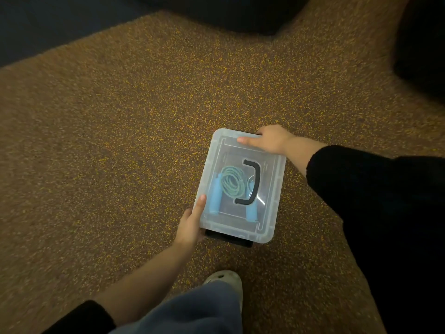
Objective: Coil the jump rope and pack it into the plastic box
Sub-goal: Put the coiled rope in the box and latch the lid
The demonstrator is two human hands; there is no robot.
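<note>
Now inside box [275, 179]: jump rope [232, 182]

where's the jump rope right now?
Head view, centre: the jump rope lies coiled inside the lidded plastic box, between the left hand and right hand.

My left hand [191, 224] reaches in from seven o'clock, my right hand [269, 141] from four o'clock, each gripping an edge of the plastic box [274, 201], thumb flat on top.
</note>
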